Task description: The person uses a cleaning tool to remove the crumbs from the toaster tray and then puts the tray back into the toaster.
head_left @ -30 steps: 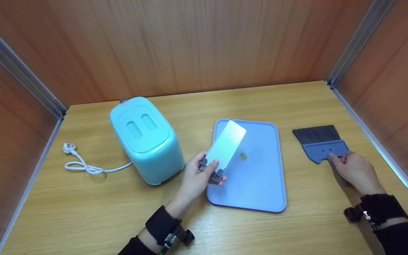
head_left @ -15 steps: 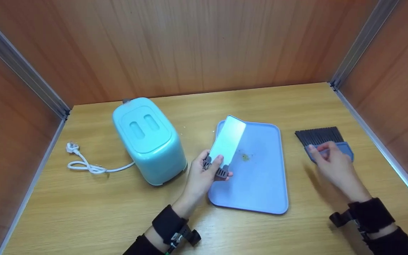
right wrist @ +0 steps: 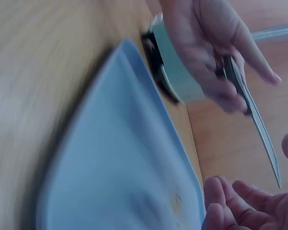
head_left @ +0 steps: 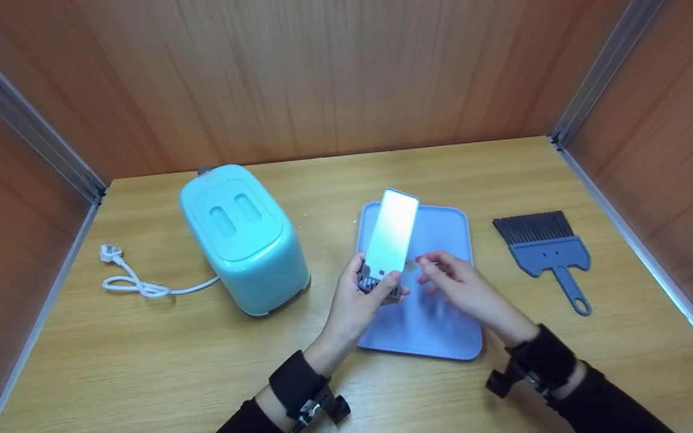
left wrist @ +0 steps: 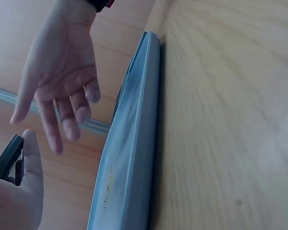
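My left hand [head_left: 355, 300] grips a shiny metal crumb tray [head_left: 393, 231] by its dark slotted end, thumb on top. The crumb tray slants up over a blue serving tray [head_left: 443, 337]; in the right wrist view the crumb tray [right wrist: 259, 120] shows as a thin plate seen edge-on. My right hand [head_left: 455, 279] hovers above the serving tray just right of the crumb tray, holding nothing. In the left wrist view the right hand [left wrist: 67, 72] has loosely spread fingers. A little heap of brownish crumbs [right wrist: 176, 203] lies on the serving tray.
A turquoise toaster [head_left: 244, 240] stands left of the serving tray, its white cord and plug [head_left: 112, 252] on the wooden table. To the right lies a blue brush [head_left: 551, 252] with dark bristles. Wood panels [head_left: 322, 78] enclose the back and sides.
My right hand has let go of the brush, leaving it on the table, and moved left over the serving tray. My left hand has shifted slightly right and turned the crumb tray more upright in view.
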`<move>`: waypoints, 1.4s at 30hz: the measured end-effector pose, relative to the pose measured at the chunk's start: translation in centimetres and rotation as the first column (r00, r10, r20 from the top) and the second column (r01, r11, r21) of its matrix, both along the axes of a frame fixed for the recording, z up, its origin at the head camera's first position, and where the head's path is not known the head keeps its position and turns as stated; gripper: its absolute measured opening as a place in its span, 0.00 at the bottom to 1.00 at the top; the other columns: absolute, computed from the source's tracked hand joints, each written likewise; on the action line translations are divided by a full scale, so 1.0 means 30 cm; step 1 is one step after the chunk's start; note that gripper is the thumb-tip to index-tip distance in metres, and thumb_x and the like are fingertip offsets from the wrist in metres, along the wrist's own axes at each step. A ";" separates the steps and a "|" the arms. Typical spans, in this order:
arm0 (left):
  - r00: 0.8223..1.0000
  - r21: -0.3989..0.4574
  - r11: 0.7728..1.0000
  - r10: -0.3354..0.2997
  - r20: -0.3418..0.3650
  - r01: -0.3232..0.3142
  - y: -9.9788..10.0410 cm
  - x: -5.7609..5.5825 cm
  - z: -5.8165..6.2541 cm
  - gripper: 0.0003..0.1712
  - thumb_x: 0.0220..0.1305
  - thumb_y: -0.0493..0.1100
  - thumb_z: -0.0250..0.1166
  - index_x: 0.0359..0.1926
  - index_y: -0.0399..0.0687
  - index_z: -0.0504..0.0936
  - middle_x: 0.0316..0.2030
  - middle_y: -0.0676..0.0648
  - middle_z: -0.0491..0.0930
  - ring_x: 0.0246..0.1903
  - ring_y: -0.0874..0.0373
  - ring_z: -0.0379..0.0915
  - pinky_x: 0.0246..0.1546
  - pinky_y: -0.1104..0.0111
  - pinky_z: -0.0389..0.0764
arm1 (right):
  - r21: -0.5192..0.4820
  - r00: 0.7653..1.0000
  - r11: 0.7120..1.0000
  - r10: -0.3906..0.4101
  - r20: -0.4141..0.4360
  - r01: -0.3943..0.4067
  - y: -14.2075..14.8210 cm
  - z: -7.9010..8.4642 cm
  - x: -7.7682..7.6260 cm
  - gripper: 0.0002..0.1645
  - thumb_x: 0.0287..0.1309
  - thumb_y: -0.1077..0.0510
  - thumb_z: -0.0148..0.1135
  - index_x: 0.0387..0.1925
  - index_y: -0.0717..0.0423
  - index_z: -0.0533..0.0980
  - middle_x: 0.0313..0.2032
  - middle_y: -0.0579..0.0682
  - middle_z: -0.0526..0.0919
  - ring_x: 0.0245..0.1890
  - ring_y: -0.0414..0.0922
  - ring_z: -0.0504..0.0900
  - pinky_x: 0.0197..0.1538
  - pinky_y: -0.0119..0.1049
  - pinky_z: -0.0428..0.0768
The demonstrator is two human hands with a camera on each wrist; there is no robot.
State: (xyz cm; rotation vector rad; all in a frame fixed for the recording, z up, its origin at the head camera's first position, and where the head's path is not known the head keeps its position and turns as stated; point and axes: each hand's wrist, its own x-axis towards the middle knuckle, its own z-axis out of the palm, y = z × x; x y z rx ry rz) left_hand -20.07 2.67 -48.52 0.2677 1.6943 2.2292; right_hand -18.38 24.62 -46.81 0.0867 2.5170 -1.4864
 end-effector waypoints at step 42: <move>0.956 -0.360 0.933 -0.128 -0.266 0.025 -0.077 0.019 -0.026 0.34 0.81 0.52 0.62 0.77 0.48 0.60 0.43 0.40 0.85 0.35 0.41 0.89 0.33 0.51 0.93 | -0.364 0.998 0.931 0.033 0.060 -0.009 -0.182 -0.038 -0.010 0.25 0.85 0.50 0.50 0.71 0.60 0.66 0.52 0.49 0.85 0.51 0.40 0.81 0.58 0.36 0.76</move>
